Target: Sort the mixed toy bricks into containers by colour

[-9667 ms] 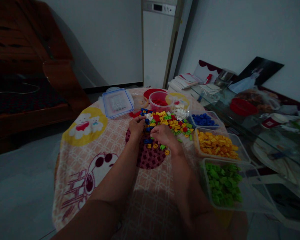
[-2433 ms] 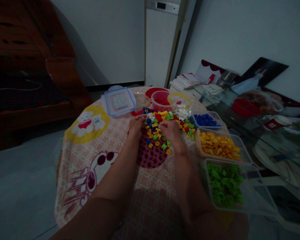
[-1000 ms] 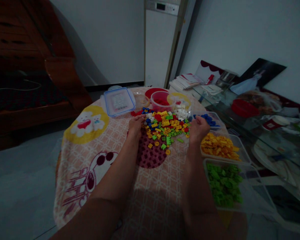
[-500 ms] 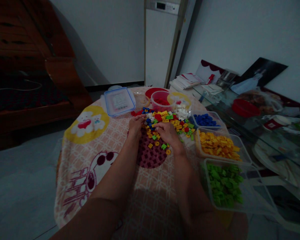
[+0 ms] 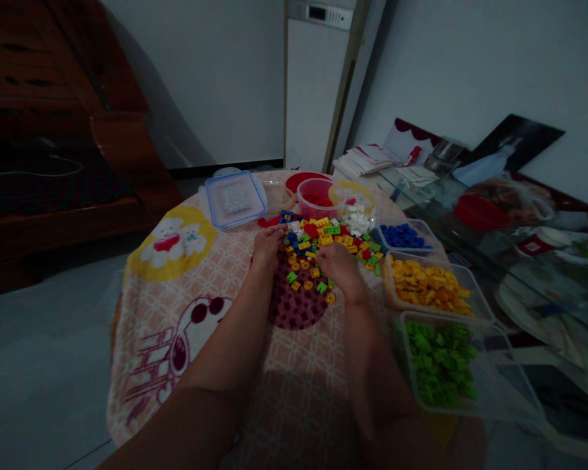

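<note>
A mixed pile of toy building bricks point(image 5: 326, 239) in yellow, red, green, blue and white lies on the cloth. At its left edge rests my left hand point(image 5: 268, 245), fingers stretched forward and touching the bricks' side. My right hand point(image 5: 338, 264) is over the near side of the pile with its fingers curled together; whatever they pinch is too small to make out. Several loose pieces lie between my wrists, among them a green brick point(image 5: 322, 287) and a round yellow piece point(image 5: 330, 298). A heap of white bricks point(image 5: 357, 222) sits at the back right.
Along the right edge stand clear boxes of blue bricks point(image 5: 402, 235), yellow bricks point(image 5: 428, 285) and green bricks point(image 5: 441, 362). Behind the pile are a round tub point(image 5: 318, 210) with red pieces and a blue-rimmed lid point(image 5: 236, 200). A cluttered glass table point(image 5: 470, 241) adjoins on the right.
My right hand has drawn slightly to the right, its fingers more curled. A green brick and a few yellow pieces now lie in changed spots before the pile. My left hand has hardly moved.
</note>
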`<action>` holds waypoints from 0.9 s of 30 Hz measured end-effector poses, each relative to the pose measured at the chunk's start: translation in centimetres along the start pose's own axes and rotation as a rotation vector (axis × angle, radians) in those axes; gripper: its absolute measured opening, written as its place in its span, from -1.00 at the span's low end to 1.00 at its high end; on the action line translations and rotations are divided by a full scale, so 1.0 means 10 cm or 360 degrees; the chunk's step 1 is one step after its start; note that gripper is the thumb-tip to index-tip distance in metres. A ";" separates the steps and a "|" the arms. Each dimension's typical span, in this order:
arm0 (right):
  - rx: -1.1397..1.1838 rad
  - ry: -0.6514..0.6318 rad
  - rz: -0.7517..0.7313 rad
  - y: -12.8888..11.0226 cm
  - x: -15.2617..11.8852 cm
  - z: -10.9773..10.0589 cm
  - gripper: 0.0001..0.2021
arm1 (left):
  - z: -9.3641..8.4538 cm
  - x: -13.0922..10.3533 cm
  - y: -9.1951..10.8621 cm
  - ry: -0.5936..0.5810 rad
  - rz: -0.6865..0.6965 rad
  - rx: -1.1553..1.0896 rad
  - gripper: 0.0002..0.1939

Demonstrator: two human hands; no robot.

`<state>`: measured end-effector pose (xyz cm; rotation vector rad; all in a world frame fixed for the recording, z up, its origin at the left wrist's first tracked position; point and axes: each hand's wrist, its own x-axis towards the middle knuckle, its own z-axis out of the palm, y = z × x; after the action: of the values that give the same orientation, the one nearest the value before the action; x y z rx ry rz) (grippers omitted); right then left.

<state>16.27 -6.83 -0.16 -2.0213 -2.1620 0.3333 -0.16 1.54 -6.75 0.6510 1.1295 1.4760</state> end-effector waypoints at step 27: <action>0.0098 0.0061 0.0025 -0.06 0.05 0.14 -0.79 | 0.00 -0.02 0.01 0.0002 0.0045 0.0009 -0.85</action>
<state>15.24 -6.44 -1.36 -1.9960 -2.0884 0.3561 -0.15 1.33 -6.66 0.6723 1.1299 1.4976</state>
